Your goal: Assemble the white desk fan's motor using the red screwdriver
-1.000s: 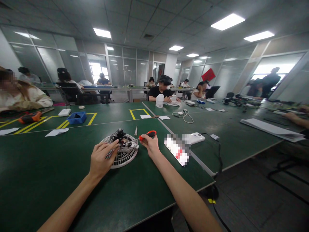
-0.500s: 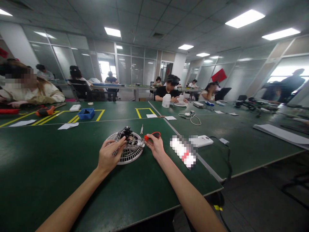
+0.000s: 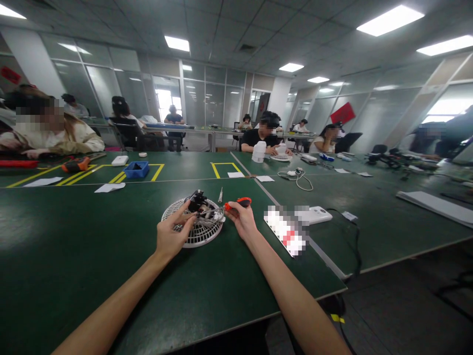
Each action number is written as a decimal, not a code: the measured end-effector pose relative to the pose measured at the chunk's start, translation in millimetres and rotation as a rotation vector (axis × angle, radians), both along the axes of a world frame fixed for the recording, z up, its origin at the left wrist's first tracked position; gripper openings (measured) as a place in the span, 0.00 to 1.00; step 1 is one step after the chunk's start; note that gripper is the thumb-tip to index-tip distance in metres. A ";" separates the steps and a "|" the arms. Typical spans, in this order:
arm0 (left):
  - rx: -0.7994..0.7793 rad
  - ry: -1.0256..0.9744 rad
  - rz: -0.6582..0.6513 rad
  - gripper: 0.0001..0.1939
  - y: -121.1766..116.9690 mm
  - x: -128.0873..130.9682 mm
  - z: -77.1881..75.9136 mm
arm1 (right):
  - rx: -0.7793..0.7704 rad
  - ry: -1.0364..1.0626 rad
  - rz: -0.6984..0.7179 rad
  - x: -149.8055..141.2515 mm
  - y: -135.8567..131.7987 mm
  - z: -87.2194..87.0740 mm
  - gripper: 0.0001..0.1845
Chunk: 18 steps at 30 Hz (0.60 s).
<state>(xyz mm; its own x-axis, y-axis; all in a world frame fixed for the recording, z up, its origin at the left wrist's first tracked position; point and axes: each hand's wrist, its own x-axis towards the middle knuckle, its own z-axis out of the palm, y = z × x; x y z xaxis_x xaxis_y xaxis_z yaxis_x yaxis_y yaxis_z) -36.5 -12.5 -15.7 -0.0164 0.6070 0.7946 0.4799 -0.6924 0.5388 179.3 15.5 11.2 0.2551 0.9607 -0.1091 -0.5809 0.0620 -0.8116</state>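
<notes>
A round white fan grille lies on the green table, with a black motor assembly and loose wires on top of it. My left hand grips the motor assembly from the left, index finger against the black part and thumb lower down. My right hand is closed around a screwdriver with a red and black handle. Its shaft points left, to the wires and fittings on the motor; the tip is hard to make out. Just behind the grille lies a small, slim pale tool.
To the right lie a phone with a blurred screen and a white device with a black cable. A blue bin, paper slips and an orange-black tool lie farther left. Across the table, a person works beside a white bottle-shaped part.
The camera view has shifted slightly. The screwdriver handle has turned a little in my right hand and tilts lower. My left thumb and fingers have spread somewhat around the motor assembly.
</notes>
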 end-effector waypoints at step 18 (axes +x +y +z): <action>0.071 0.139 0.019 0.24 -3.1 1.1 3.2 | 0.020 0.070 -0.091 2.1 -3.1 8.0 0.19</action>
<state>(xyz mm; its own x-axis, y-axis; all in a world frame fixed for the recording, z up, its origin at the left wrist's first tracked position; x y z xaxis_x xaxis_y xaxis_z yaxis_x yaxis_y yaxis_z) -35.5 -15.6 -12.6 0.0855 0.5499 0.8308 0.5600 -0.7162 0.4164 181.4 12.4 19.1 0.3334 0.9362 -0.1112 -0.6275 0.1324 -0.7673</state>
